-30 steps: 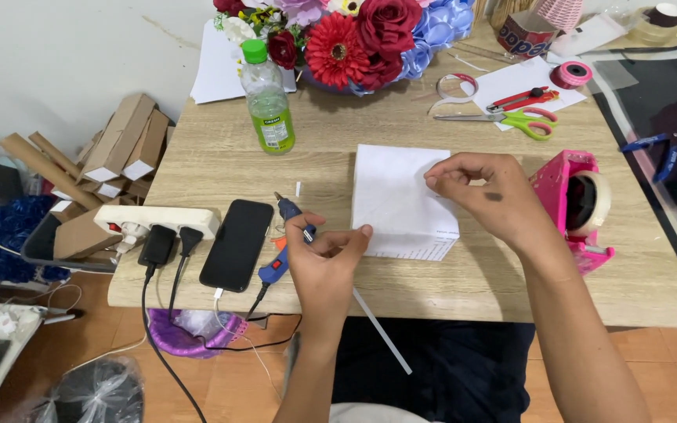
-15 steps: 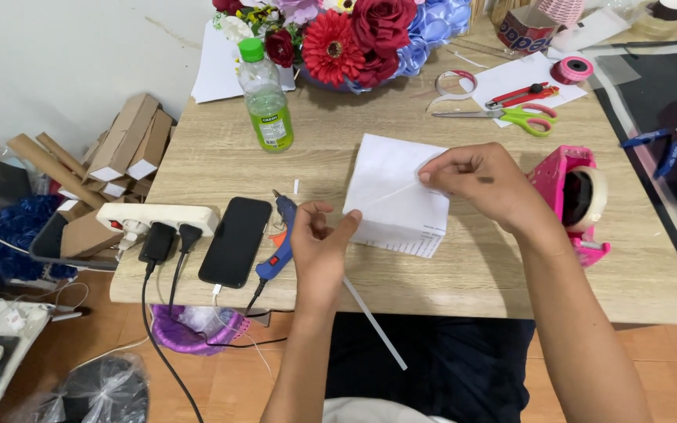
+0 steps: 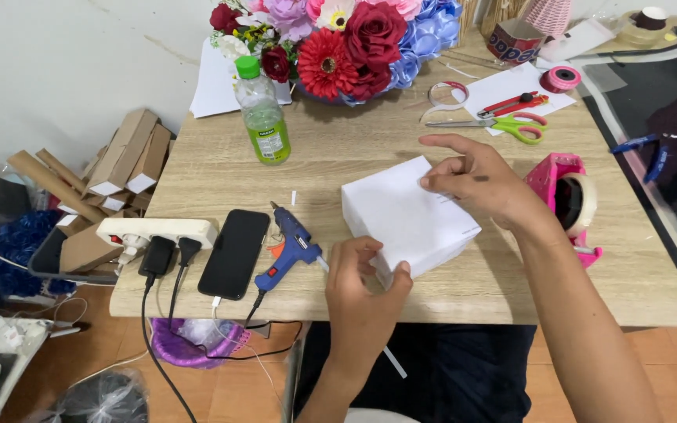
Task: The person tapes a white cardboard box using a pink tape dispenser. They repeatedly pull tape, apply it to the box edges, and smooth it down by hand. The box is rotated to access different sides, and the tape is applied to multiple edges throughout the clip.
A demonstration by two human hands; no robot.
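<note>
White paper stack (image 3: 407, 215) under both hands; green-capped bottle (image 3: 262, 113) holds greenish liquid.

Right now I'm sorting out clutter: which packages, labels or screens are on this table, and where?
Bottle: back left by the flowers, clear, green cap, green label.
Phone: front left edge, flat black rectangle, dark screen.
Printed cup: back right, brown with lettering.
White paper block: centre, under both hands.

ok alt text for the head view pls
Two bare hands hold a folded white paper sheet on a light wooden table: left hand at its near corner, right hand on its far edge. A blue glue gun and black phone lie left.
</note>
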